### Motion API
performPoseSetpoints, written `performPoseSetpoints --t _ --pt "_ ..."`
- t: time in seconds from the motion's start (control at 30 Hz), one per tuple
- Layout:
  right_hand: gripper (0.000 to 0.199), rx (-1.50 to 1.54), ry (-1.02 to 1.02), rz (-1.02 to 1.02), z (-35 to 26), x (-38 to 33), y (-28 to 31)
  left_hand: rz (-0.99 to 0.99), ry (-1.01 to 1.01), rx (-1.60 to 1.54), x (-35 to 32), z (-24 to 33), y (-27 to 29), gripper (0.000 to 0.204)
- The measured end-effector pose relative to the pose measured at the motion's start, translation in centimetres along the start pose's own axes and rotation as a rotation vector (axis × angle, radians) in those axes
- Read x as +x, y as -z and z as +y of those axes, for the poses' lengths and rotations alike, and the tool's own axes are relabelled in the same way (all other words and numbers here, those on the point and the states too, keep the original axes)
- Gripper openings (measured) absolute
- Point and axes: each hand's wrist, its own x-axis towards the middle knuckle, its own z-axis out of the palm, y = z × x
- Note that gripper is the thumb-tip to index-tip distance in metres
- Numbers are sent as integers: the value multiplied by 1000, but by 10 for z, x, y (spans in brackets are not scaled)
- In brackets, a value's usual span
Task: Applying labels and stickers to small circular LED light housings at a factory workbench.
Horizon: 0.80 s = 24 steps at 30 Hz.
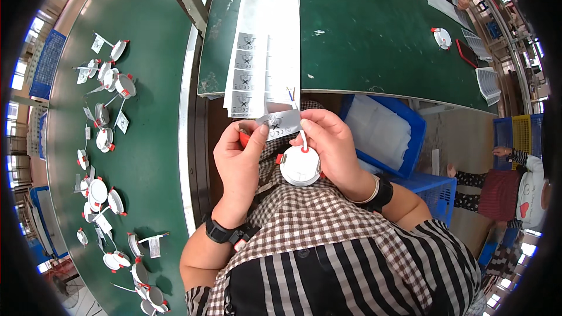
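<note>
Label, pinched at opposite ends by left grip and right grip, lies across the cable of a lamp, off the bench; uneven pinching could, I'd judge, crease or skew the label.

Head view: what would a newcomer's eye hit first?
Likely the grey label, held between the left hand and right hand at centre, with a round white lamp just below, over the checked apron. Next, the green surface at left, scattered with more red-clipped lamps. Then the long label sheet on the green table beyond the hands.
</note>
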Motion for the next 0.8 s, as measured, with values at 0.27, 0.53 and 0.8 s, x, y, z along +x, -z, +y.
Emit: performPoseSetpoints --t 0.27,0.53,0.8 --pt "35 -185 23 -15 -1 3 -6 3 -142 152 2 0 -3 6" --pt "45 -164 -10 -54 4 1 4 22 -255 279 5 -2 6 7" --pt "45 -236 135 -66 8 0 0 -285 -991 657 -8 31 0 23"
